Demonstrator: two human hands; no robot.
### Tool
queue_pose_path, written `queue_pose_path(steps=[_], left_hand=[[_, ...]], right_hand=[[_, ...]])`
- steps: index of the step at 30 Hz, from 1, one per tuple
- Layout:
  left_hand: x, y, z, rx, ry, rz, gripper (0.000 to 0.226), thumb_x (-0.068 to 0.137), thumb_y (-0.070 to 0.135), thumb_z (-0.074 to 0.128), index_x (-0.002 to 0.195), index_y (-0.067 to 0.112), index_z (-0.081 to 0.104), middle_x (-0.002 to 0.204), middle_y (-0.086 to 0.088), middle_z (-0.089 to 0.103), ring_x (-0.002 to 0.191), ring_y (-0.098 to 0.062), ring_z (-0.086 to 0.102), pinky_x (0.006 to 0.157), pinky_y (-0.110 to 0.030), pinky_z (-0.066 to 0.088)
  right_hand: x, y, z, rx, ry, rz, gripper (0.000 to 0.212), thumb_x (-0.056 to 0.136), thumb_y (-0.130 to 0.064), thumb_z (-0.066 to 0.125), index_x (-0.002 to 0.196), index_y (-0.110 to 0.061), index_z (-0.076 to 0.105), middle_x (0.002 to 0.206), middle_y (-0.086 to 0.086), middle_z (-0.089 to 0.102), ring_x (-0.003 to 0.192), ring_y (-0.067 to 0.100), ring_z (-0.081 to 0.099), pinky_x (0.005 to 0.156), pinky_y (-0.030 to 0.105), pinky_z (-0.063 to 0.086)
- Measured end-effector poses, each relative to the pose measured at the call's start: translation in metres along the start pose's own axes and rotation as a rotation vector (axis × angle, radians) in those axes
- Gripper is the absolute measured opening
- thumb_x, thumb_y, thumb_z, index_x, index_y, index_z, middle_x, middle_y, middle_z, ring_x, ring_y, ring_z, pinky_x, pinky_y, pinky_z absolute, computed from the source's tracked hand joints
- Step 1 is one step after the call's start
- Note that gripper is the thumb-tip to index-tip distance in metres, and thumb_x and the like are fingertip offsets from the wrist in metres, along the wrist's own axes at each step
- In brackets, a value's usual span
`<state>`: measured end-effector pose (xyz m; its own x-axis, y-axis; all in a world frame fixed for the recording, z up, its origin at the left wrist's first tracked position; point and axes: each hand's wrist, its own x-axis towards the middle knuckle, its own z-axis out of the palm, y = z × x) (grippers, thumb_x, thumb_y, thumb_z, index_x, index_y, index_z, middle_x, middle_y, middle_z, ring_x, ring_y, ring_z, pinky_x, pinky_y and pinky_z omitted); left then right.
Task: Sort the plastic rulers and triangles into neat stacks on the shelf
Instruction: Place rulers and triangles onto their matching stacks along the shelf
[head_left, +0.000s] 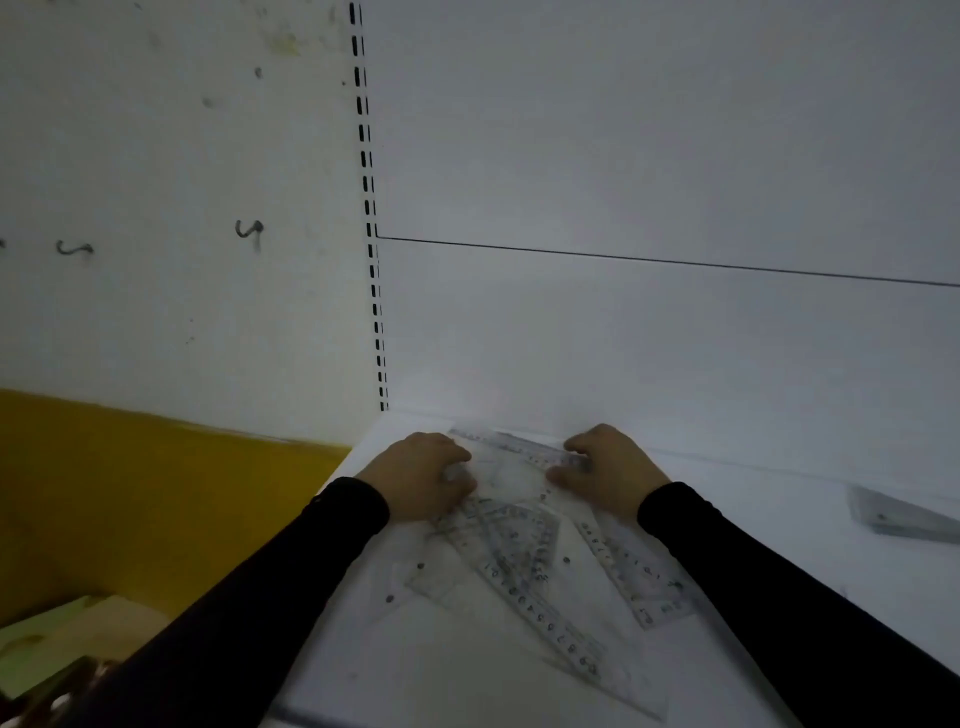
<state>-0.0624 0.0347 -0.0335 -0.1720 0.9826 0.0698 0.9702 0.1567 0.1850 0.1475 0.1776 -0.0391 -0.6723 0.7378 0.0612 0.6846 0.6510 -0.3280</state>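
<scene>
The white shelf (467, 675) is filling the lower middle of the view, running back to a white back panel (649, 156) and a slotted upright (371, 249) at its far left corner. To the left of the shelf, a marked wall with a yellow band (156, 457) is showing.

On the shelf, a loose pile of clear plastic triangles (511, 561) is lying near the front edge, overlapping at odd angles, with a clear ruler (636, 577) slanting at the pile's right side. Further right along the shelf, well apart from the pile, another clear piece (898, 512) is lying alone; I cannot tell whether it is a ruler or a stack.

At the back of the pile, near the back panel, both hands are working on one clear ruler (524, 447). The left hand (421, 475) is curling its fingers down onto the ruler's left end and the sheet under it; the right hand (605, 467) is pinching the right end.

The step in hand looks like squaring this ruler against the back of the shelf. To do it well, the hands should be keeping the ruler flat, sliding rather than lifting it, and aligning its long edge parallel to the back panel so later rulers are seating on it cleanly. Clear plastic slips easily, so light, even pressure at both ends should help.
</scene>
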Motion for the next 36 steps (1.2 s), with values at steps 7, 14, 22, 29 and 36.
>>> queue_pose_path(steps=[7,14,22,29,36], left_hand=[[0.006,-0.006,0.001,-0.047,-0.004,0.072,0.039,0.092,0.046,0.05,0.115,0.017,0.064,0.121,-0.006,0.057,0.113,-0.023,0.052,0.097,-0.037,0.041],[0.007,-0.015,0.002,-0.065,-0.036,0.112,0.047,0.086,0.054,0.057,0.121,0.023,0.062,0.128,-0.001,0.055,0.118,-0.019,0.049,0.102,-0.035,0.039],[0.009,-0.013,-0.004,-0.068,-0.022,0.09,0.037,0.083,0.05,0.062,0.109,0.022,0.064,0.119,0.003,0.058,0.109,-0.015,0.053,0.096,-0.029,0.041],[0.012,-0.017,-0.005,-0.107,-0.033,0.059,0.035,0.077,0.054,0.067,0.099,0.026,0.065,0.105,0.006,0.06,0.094,-0.01,0.055,0.083,-0.024,0.044],[0.012,-0.016,-0.008,-0.096,-0.043,0.091,0.03,0.078,0.056,0.065,0.092,0.029,0.063,0.102,0.008,0.058,0.095,-0.01,0.054,0.084,-0.027,0.046]], right_hand=[[-0.01,0.003,0.002,-0.117,0.102,0.183,0.061,0.073,-0.075,0.051,0.059,-0.016,0.044,0.073,0.004,0.047,0.071,0.02,0.051,0.056,0.028,0.037],[-0.017,-0.004,0.005,0.033,0.214,0.151,0.062,0.076,-0.059,0.064,0.121,-0.018,0.051,0.105,0.001,0.058,0.095,0.018,0.056,0.078,0.029,0.047],[-0.02,-0.006,0.004,0.021,0.134,0.052,0.048,0.092,-0.036,0.053,0.133,-0.016,0.038,0.112,0.007,0.049,0.088,0.017,0.05,0.077,0.024,0.039],[-0.026,-0.007,-0.002,0.047,0.054,0.03,0.046,0.09,-0.035,0.055,0.126,-0.013,0.037,0.118,0.006,0.039,0.089,0.022,0.057,0.082,0.031,0.047],[-0.026,-0.001,0.001,0.014,0.106,0.029,0.032,0.09,-0.038,0.054,0.104,-0.013,0.041,0.113,0.005,0.041,0.083,0.02,0.053,0.075,0.028,0.042]])
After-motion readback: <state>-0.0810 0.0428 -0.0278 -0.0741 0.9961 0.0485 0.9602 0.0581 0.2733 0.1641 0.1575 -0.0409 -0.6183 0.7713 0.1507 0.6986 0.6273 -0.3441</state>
